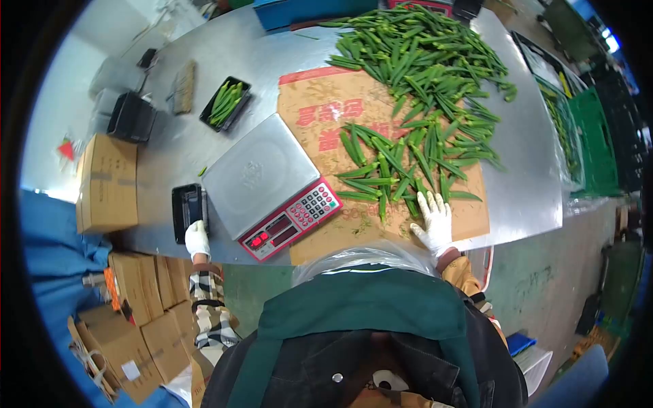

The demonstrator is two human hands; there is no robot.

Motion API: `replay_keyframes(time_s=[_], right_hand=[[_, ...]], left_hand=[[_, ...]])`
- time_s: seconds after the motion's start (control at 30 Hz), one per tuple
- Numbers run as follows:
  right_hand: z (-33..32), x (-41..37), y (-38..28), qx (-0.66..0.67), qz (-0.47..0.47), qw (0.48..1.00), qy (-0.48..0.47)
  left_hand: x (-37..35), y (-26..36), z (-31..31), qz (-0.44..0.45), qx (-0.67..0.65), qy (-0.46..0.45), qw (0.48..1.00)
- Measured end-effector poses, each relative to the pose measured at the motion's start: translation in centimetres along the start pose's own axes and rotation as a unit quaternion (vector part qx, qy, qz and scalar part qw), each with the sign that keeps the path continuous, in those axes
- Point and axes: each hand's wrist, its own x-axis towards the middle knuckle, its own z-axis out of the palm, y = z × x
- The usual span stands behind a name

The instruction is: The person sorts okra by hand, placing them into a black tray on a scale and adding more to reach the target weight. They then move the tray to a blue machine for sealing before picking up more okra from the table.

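My left hand (197, 241), in a white glove, has its fingers closed on the near right rim of a black plastic tray (179, 216) at the table's left edge. No okra shows in that tray. My right hand (434, 223), gloved too, lies with fingers spread on a flattened cardboard sheet (309, 234). Its fingertips touch the near edge of a loose group of okra (388, 170). Between my hands sits a digital scale (262, 177) with a bare metal plate and a lit red display.
A large okra heap (422, 54) covers the far right of the metal table (530, 156). Another black tray (226, 103) holds okra behind the scale. Stacked black trays (130, 117), a brush (183, 87) and a cardboard box (107, 183) stand left. Green crates (597, 139) are at right.
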Motion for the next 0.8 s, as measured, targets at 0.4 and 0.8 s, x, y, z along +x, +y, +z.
replay_keyframes(time_s=[0.4, 0.8], right_hand=[[2.8, -3.9, 0.1, 0.149, 0.112, 0.949, 0.256], [2.0, 4.0, -0.3, 0.170, 0.132, 0.946, 0.242]], left_hand=[[-0.3, 3.3, -4.7, 0.091, 0.271, 0.200, 0.937], [-8.9, 19.2, -4.4, 0.429, 0.102, 0.060, 0.896]])
